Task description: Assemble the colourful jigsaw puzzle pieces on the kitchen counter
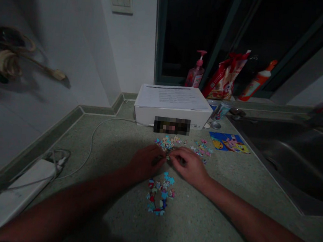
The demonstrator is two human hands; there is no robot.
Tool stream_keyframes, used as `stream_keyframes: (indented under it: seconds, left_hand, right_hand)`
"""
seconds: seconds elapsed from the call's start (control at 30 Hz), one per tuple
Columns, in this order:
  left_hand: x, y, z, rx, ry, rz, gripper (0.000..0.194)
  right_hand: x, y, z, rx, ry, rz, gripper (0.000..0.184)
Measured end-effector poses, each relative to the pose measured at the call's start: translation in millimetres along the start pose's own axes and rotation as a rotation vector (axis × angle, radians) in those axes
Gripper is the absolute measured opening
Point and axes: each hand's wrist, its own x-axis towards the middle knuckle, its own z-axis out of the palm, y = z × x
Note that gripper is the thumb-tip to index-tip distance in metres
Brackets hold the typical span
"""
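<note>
My left hand [148, 161] and my right hand [190, 165] meet over the middle of the counter, both closed in a pinch. Between their fingertips is a small puzzle piece [167, 158], partly covered by the fingers. Just beyond the hands lies a pile of loose puzzle pieces [167, 140], with more loose pieces [203, 146] to its right. Closer to me, a cluster of puzzle pieces [164, 195] lies in a rough ring, mostly light blue with some red and dark blue. A colourful cartoon picture card [230, 142] rests flat at the right.
Behind the pieces stands a white box [143, 113] with a printed sheet on top. A white power strip [33, 176] and its cable lie at the left. On the right is a metal sink [290, 161]. A pink pump bottle [195, 76] and a red bag [223, 79] stand by the window.
</note>
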Motion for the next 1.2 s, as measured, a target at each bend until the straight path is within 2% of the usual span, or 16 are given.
stream_keyframes:
  seconds: [0.37, 0.67, 0.87, 1.03, 1.2]
  left_hand:
    - [-1, 4, -4.3, -0.049, 0.012, 0.071, 0.015]
    - [-2, -4, 5.1, 0.002, 0.078, 0.201, 0.009]
    - [-3, -4, 2.9, -0.008, 0.077, 0.187, 0.013]
    - [-3, -1, 0.3, -0.01, 0.038, 0.117, 0.024]
    - [-3, -2, 0.8, -0.042, 0.052, 0.076, 0.022]
  right_hand:
    - [-3, -4, 1, -0.027, -0.066, 0.013, 0.01]
    - [-3, -8, 0, -0.113, -0.091, 0.024, 0.009]
    - [-2, -7, 2, 0.029, -0.085, 0.081, 0.014]
    - [-1, -7, 1, 0.132, -0.06, 0.156, 0.016]
    - [-1, -3, 2, 0.175, -0.033, 0.199, 0.017]
